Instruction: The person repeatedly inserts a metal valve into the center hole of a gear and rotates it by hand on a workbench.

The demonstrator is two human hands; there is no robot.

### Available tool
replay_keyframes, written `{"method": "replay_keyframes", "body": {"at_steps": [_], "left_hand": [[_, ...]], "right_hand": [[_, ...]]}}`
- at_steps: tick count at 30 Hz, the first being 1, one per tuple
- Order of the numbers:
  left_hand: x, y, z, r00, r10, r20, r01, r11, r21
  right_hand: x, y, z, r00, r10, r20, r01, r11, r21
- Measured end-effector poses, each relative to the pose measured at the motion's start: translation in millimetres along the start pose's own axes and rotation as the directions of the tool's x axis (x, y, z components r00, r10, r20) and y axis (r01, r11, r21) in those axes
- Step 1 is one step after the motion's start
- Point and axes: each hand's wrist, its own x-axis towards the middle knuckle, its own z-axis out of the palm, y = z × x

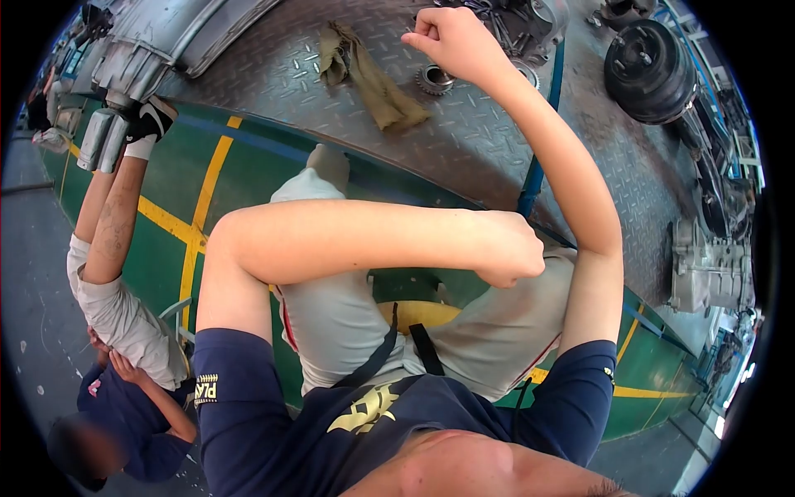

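My left arm crosses in front of my body, and my left hand [509, 248] is closed in a fist above my right thigh, its fingers turned under so their inside is hidden. Reaching over the metal tabletop, my right hand [451, 41] has curled fingers, with no object showing in them. A toothed gear [434, 79] lies just below that hand. Beside the gear is a crumpled olive-brown cloth [373, 79]. Several metal parts [517, 25] are clustered to the right of my right hand, and another gear is partly hidden behind my wrist.
A large metal casing [149, 50] occupies the upper left. A black drum with studs [650, 70] and a cast gearbox housing [712, 269] are on the right. Another person [132, 389] sits at the left, legs stretched toward the table. Yellow lines [199, 224] mark the green floor.
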Motion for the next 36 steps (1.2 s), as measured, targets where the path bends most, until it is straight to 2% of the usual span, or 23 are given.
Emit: {"method": "replay_keyframes", "body": {"at_steps": [2,3,6,12,15,18,22,27,30,36], "left_hand": [[-1,-1,2,0.999,0.007,-0.035,-0.008,1.000,-0.010],[-1,-1,3,0.999,0.006,-0.041,-0.007,1.000,-0.013],[-2,-1,3,0.999,0.001,-0.046,-0.002,1.000,-0.013],[0,-1,3,0.999,-0.001,-0.040,0.000,1.000,-0.010],[-1,1,0,1.000,-0.008,-0.026,0.007,1.000,-0.014],[1,0,-2,1.000,-0.007,-0.001,0.007,1.000,-0.012],[2,1,-2,1.000,-0.016,0.014,0.017,1.000,-0.025],[4,1,-3,0.998,-0.030,0.047,0.031,0.999,-0.018],[5,2,-5,0.997,-0.042,0.068,0.043,0.999,-0.025],[7,1,-2,0.998,-0.027,0.052,0.028,0.999,-0.020]], "right_hand": [[5,4,0,0.998,0.062,0.027,-0.065,0.991,0.113],[8,6,-1,0.985,0.135,0.104,-0.150,0.978,0.146],[11,4,-2,0.947,0.252,0.198,-0.289,0.939,0.185],[5,10,0,0.918,0.365,0.156,-0.395,0.877,0.271],[4,24,4,0.923,0.352,0.157,-0.385,0.858,0.341],[2,31,2,0.902,0.367,0.227,-0.430,0.810,0.399],[-3,50,8,0.952,0.214,0.218,-0.291,0.855,0.430],[-12,41,-5,0.946,0.229,0.231,-0.309,0.856,0.416],[-19,32,-13,0.944,0.222,0.246,-0.322,0.793,0.518],[-30,30,-18,0.956,0.112,0.271,-0.232,0.853,0.468]]}}
